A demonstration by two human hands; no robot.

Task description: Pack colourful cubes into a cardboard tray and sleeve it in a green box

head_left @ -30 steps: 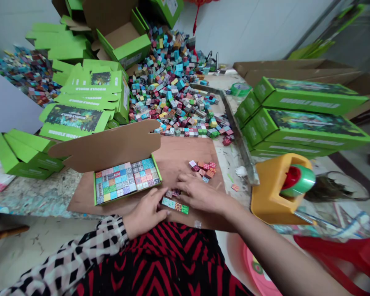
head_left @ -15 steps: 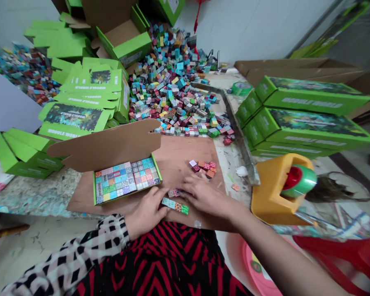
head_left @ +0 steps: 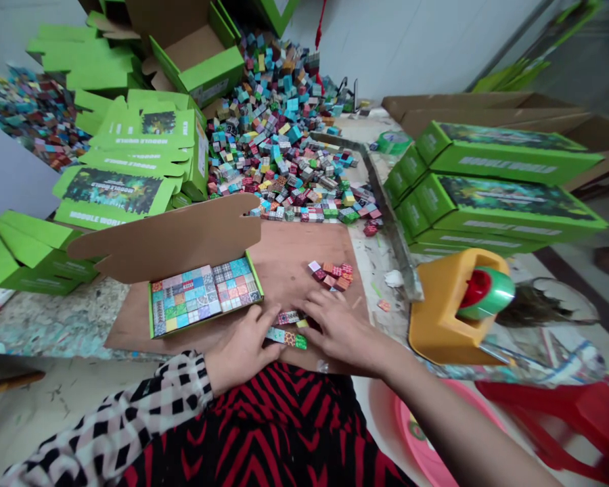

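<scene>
On the brown board, my left hand rests with thumb and fingers apart, touching the left end of a short row of patterned cubes. A second row, of reddish and grey cubes, lies just above it, between both hands. My right hand lies over the right ends of these rows, its fingers spread, near a yellowish cube. Several red and orange cubes sit loose beyond it. Left of my hands stands an open box packed with patterned cubes.
A large cube pile lies behind the board, edged by a metal strip. Flattened green boxes are at the left. At the right are closed green boxes and a yellow tape dispenser.
My right hand has shifted slightly right and its fingers have spread. More of the upper row shows, along with a yellowish cube. The camera view has moved slightly.
</scene>
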